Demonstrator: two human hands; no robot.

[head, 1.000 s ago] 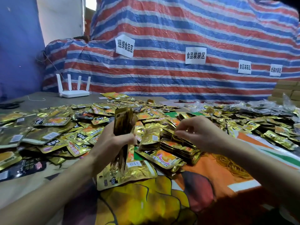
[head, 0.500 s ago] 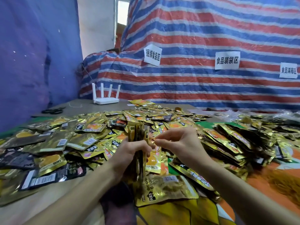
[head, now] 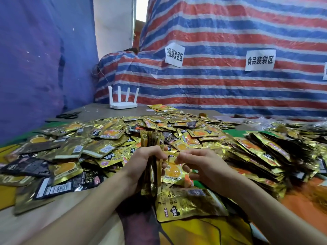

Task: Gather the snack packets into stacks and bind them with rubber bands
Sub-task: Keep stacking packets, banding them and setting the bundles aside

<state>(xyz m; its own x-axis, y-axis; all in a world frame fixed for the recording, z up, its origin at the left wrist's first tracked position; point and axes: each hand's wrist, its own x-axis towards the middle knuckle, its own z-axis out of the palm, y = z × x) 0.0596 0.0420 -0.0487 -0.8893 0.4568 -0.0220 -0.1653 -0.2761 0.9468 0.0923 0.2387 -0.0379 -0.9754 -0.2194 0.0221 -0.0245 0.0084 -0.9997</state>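
Head view: far left of the upright stack point(head: 151, 156), one pair of scissors point(head: 68, 115) lies on the bench point(head: 99, 113), then one white router point(head: 123, 103) with four antennas. Nearer in, loose packets point(head: 106, 140) spread out, too many to count. The left hand point(head: 141, 163) has its fingers point(head: 159, 154) wrapped round the stack, on edge above the bench. Just right of the stack, the right hand point(head: 203, 165) has its fingertips pinched together, on what I can't tell. Further right there's another heap of packets point(head: 261, 152), with two paper signs point(head: 174, 54) on the tarp point(head: 230, 23) above.
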